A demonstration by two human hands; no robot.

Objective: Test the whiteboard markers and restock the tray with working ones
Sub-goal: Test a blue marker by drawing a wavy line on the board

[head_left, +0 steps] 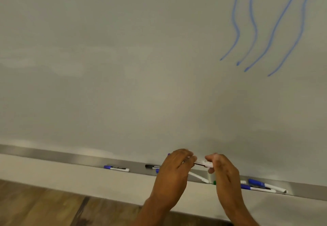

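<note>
Looks like uncapping to me: left hand (174, 169) grips one end of the marker (201, 163), right hand (222, 169) pinches the other, just over the middle of the tray (70, 156), so next it needs a straight pull apart.

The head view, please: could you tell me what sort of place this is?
Probably a classroom or meeting room: a large wall-mounted whiteboard with blue marker strokes, and a metal tray beneath it holding several markers.

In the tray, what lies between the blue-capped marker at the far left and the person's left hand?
In the head view, a black-capped marker lies there in the tray, and a blue cap peeks out right at the left hand.
</note>
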